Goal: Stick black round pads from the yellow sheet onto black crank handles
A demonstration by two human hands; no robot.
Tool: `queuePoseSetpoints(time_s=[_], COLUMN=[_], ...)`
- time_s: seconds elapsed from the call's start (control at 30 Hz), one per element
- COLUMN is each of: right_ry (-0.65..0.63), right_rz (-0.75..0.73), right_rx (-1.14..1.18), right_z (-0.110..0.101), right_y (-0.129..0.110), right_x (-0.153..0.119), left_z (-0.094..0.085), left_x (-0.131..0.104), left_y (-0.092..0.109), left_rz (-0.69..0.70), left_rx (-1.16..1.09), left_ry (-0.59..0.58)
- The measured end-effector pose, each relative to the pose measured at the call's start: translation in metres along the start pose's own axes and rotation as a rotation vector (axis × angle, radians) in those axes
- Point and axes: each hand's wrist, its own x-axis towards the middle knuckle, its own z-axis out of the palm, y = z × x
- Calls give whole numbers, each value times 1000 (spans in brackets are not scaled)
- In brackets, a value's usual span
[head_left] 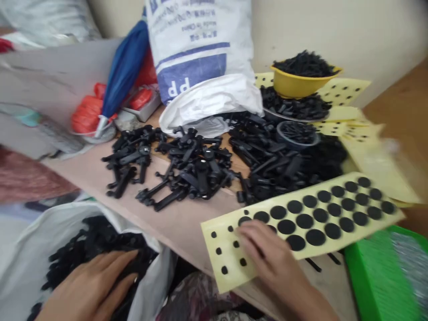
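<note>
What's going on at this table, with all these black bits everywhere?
A person is working with both bare hands. The left hand is at the open white bag of black parts; whether it grips one is unclear. The right hand has its fingers at the large black discs near one end of a pale yellow sheet. More black pieces lie heaped across the table, and a yellow bowl behind is piled with small ones.
</note>
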Motion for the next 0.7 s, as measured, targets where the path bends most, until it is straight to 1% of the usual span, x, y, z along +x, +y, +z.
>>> queuePoseSetpoints(time_s=[0.03, 0.07, 0.13, 0.2, 0.23, 0.3, 0.37, 0.43, 0.47, 0.57, 0.7], right_ry=[61, 96, 86, 59, 57, 62, 83, 99, 107, 71, 24], right_rz=[-18, -47, -127, -195, -218, -229, -208, -167, -146, -55, 14], right_rx=[-146, -294, -507, -587, -594, -583, -565, -542, -520, -445, -317], right_z=[-2, -3, 2, 9, 13, 18, 21, 24, 25, 24, 16], right_y=[13, 25, 43, 51, 50, 44, 35, 28, 26, 24, 26], right_x=[-2, -4, -8, -10, -12, -14, -15, -13, -11, -4, 1], left_z=[-3, -4, 3, 22, 33, 53, 68, 76, 79, 82, 81], left_x=[0, 2, 13, 31, 39, 51, 55, 57, 58, 66, 76], left_y=[8, 22, 59, 93, 106, 124, 132, 132, 131, 129, 133], left_rz=[50, 131, 252, 424, 494, 627, 696, 697, 688, 637, 617], left_rx=[55, 68, 44, 32, 46, 80, 116, 124, 119, 104, 123], left_ry=[13, -10, -109, -147, -114, -70, -20, 2, 0, -28, -61])
